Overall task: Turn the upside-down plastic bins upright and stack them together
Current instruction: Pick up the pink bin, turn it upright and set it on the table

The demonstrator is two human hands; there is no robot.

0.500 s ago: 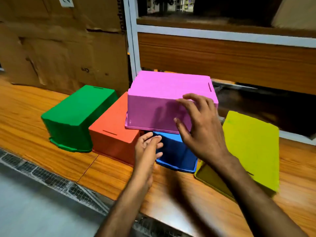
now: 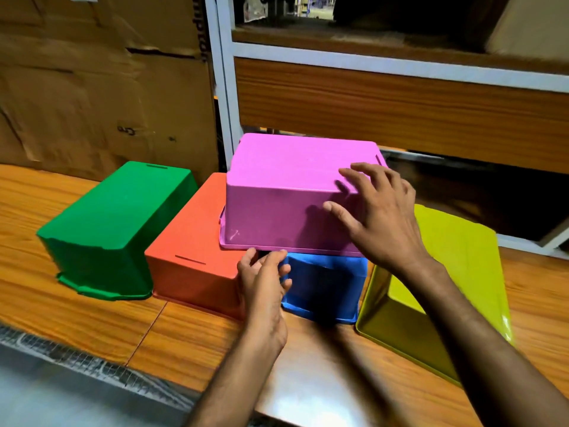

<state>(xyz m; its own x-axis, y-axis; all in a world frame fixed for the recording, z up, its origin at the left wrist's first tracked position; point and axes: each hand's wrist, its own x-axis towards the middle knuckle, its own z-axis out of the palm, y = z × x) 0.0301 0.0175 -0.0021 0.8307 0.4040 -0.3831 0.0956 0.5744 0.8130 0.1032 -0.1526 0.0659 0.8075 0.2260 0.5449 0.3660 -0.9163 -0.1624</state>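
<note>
Atop the orange bin and blue bin, at twelve o'clock, the pink bin is sitting inverted. The right hand is hovering spread open at its three-o'clock corner. The left hand, loosely curled and empty, is reaching its six-o'clock rim. Gripping both edges firmly should be steadying the flip.

A white metal upright is standing at the back. Left of it, creased brown cardboard is covering the wall. Right of it, a wood-grain panel is spanning the rack. In front of it, a wooden tabletop is catching glare, with wire mesh and grey floor lying beyond its near edge.
</note>
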